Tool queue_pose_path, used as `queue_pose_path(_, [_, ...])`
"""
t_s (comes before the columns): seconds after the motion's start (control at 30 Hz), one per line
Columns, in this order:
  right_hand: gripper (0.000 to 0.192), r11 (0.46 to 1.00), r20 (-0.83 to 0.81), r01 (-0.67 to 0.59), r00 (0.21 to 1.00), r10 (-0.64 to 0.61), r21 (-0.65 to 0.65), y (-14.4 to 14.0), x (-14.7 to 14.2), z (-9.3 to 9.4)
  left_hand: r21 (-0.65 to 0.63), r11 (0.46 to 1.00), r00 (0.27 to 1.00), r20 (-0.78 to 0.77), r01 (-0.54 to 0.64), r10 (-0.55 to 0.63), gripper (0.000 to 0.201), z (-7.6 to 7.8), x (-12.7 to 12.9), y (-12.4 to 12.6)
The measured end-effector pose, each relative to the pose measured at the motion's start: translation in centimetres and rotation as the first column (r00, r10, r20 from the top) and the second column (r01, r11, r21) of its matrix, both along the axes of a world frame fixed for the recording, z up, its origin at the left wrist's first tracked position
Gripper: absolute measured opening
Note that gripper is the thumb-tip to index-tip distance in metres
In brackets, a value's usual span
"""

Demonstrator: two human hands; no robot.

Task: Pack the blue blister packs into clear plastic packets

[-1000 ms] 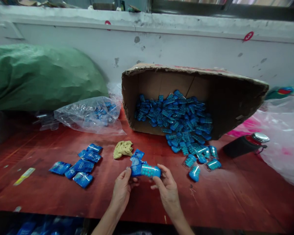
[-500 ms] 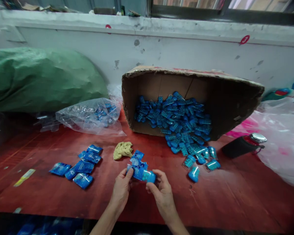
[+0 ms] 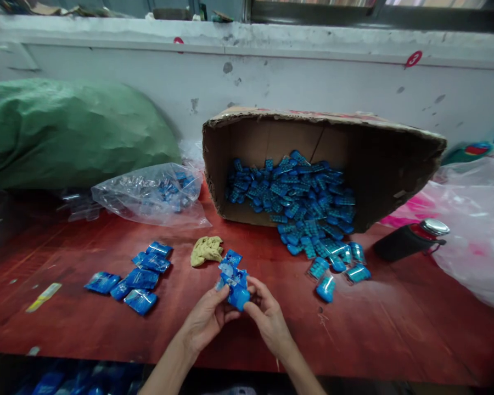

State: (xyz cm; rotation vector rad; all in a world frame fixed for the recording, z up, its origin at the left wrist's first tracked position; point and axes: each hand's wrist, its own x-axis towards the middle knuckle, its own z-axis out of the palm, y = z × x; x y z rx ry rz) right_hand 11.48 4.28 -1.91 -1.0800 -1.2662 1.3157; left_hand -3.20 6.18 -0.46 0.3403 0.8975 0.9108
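Observation:
Over the table's front part, my left hand (image 3: 206,318) is closed on a small blue printed packet (image 3: 235,277), thumb on top. My right hand (image 3: 268,314) pinches the rounded blue end of a small container (image 3: 239,297). The container lies against the packet, and I cannot tell whether part of it is inside. Just beyond the fingers lie a few flat blue packets (image 3: 231,258), partly overlapping the held one in view. A crumpled yellowish cloth (image 3: 206,250) rests behind them. To the left is a group of several plump blue packets (image 3: 141,278).
A cardboard box (image 3: 395,164) on its side spills many blue containers (image 3: 300,203) onto the red table (image 3: 374,329). A black bottle (image 3: 403,240) leans at right beside plastic bags (image 3: 473,247). Behind on the left are a clear bag (image 3: 148,192) and a green sack (image 3: 78,131).
My right hand has moved left, bringing the container from the packet's right side up against it. My left fingers have curled further beneath the packet. The view has shifted slightly.

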Motion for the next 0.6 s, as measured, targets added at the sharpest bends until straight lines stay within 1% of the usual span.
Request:
queue_pose_path(0.1, [0.061, 0.996, -0.078, -0.056, 0.996, 0.051, -0.066, 0.6, 0.6, 0.5, 0.019, 0.999, 0.996, 0.078, 0.041, -0.042, 0.022, 0.3, 0.0, 0.1])
queue_pose_path(0.17, [0.07, 0.989, -0.123, -0.126, 0.986, 0.115, -0.081, 1.0, 1.0, 0.9, 0.02, 0.998, 0.991, 0.113, 0.064, -0.066, 0.024, 0.4, 0.1, 0.1])
queue_pose_path(0.2, [0.072, 0.979, -0.165, -0.18, 0.973, 0.163, -0.094, 1.1, 1.1, 1.1, 0.021, 0.997, 0.99, 0.122, 0.071, -0.073, 0.025, 0.4, 0.1, 0.1])
queue_pose_path(0.27, [0.07, 0.951, -0.261, -0.287, 0.932, 0.25, -0.117, 1.4, 1.3, 1.4, 0.019, 0.998, 0.989, 0.13, 0.068, -0.07, 0.024, 0.3, 0.3, 0.2])
queue_pose_path(0.33, [0.063, 0.934, -0.327, -0.333, 0.903, 0.277, -0.129, 1.6, 1.2, 1.5, 0.004, 0.999, 0.99, 0.13, 0.045, -0.045, 0.02, 0.1, 0.5, 0.1])
queue_pose_path(0.43, [0.058, 0.938, -0.332, -0.315, 0.908, 0.255, -0.142, 1.5, 1.1, 1.4, -0.038, 0.999, 0.993, 0.114, -0.005, 0.009, 0.015, 0.0, 0.9, -0.3])
queue_pose_path(0.6, [0.057, 0.946, -0.266, -0.297, 0.93, 0.255, -0.133, 1.3, 1.0, 0.9, -0.096, 0.991, 0.994, 0.041, -0.098, 0.102, 0.015, 0.3, 2.0, -0.9])
